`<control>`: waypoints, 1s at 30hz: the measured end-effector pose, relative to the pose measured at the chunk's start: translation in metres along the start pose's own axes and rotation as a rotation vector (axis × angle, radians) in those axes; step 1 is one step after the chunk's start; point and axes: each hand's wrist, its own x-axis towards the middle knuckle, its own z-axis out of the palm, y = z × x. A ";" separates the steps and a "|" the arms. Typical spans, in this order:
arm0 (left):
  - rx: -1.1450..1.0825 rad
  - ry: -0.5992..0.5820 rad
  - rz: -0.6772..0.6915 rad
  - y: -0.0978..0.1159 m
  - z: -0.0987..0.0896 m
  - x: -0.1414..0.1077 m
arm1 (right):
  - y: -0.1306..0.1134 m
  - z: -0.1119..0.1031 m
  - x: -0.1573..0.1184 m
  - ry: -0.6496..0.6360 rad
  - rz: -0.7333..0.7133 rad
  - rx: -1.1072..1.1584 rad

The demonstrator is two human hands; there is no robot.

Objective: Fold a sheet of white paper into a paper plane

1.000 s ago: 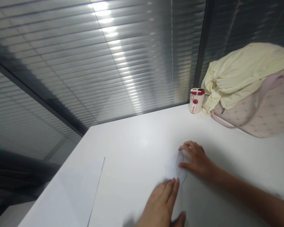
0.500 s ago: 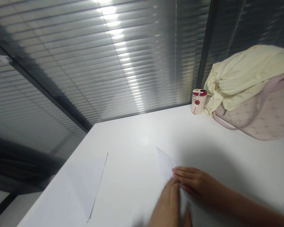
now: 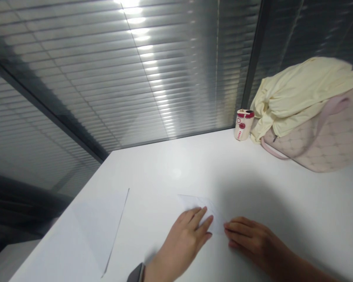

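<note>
A folded sheet of white paper (image 3: 218,224) lies on the white table in front of me, one pointed corner towards the left. My left hand (image 3: 187,239) rests on top of it, fingers spread and fairly flat. At the paper's right corner, my right hand (image 3: 251,239) has its fingers pressed together with the tips on the edge. The thumb side of that hand is partly hidden. White paper against a white table makes the fold lines faint.
Larger white sheets (image 3: 85,231) lie at the table's left. A cream and red coffee cup (image 3: 243,126) stands by the back edge. Beside it is a pink quilted bag (image 3: 332,137) with a pale yellow cloth (image 3: 305,94) over it. Window blinds (image 3: 153,70) rise behind the table.
The paper has turned, its point swinging left. My left hand has moved up and spread onto the paper. My right hand has shifted slightly right and down, apart from the left.
</note>
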 end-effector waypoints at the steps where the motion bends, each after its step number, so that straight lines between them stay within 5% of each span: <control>1: 0.018 0.020 0.010 0.000 0.002 0.000 | 0.000 0.001 -0.002 0.005 -0.002 -0.008; 8: 0.103 0.157 0.073 -0.003 0.012 -0.003 | 0.001 0.001 0.001 0.051 -0.047 -0.112; 18: -0.095 0.309 0.135 -0.003 0.010 0.006 | -0.001 0.002 0.015 0.010 -0.084 -0.183; 22: -0.186 0.268 0.100 -0.005 0.007 0.004 | -0.002 0.005 0.017 0.025 -0.053 -0.170; 30: -0.343 0.117 -0.026 -0.010 -0.004 0.002 | -0.002 0.004 0.021 0.013 0.240 0.131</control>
